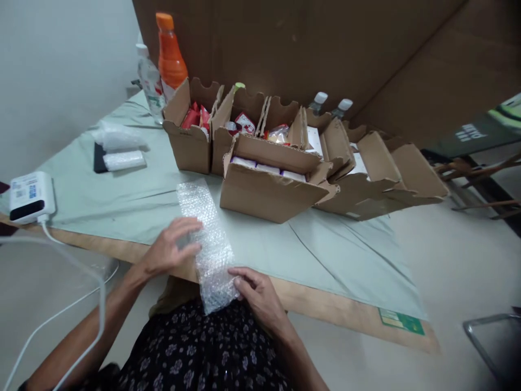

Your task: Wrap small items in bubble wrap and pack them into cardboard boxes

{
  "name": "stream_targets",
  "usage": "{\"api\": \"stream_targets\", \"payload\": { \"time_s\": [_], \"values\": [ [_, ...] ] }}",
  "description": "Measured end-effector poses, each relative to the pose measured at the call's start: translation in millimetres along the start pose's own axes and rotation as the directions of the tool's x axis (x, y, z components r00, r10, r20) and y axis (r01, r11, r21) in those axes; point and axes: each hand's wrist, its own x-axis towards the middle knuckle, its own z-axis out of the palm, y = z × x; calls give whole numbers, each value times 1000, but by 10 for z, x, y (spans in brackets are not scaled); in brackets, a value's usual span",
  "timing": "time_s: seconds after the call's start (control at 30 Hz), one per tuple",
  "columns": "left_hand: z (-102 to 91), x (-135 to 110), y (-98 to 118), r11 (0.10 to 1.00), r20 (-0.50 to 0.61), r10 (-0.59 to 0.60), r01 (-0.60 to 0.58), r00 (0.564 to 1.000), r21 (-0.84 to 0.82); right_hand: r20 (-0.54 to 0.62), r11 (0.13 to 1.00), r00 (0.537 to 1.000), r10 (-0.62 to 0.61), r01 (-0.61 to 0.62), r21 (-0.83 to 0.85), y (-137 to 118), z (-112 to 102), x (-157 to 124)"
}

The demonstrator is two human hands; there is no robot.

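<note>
A long strip of bubble wrap lies across the table's front edge, its near end hanging over toward my lap. My right hand pinches the right edge of the strip near that end, between thumb and fingers. On the other side, my left hand hovers at the strip's left edge with fingers and thumb apart, holding nothing. Beyond the strip stands a cardboard box with several white and purple packs inside.
Several open cardboard boxes with packaged goods stand in a row behind. At left are an orange bottle, a clear bottle, wrapped bundles on a dark flat item, and a white device with a cable.
</note>
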Motion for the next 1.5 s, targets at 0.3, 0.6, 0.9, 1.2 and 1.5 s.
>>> {"api": "stream_targets", "payload": {
  "time_s": [0.3,0.6,0.9,1.2,1.5],
  "values": [
    [226,-350,276,936,-125,-347,334,930,-110,5,967,987,-160,155,203,-366,195,544],
    [354,-75,-7,883,-157,-420,442,894,158,292,398,777,-558,559,-727,-165,38,571],
    [331,-219,45,947,-388,-117,221,914,234,466,197,737,-490,614,-764,-142,106,823],
    [343,-505,165,987,-245,-90,120,965,110,286,439,807,-518,537,-721,-258,167,696],
    [393,-371,-23,951,-261,-202,253,944,178,447,176,693,-566,631,-756,-132,114,661]
  ]
}}
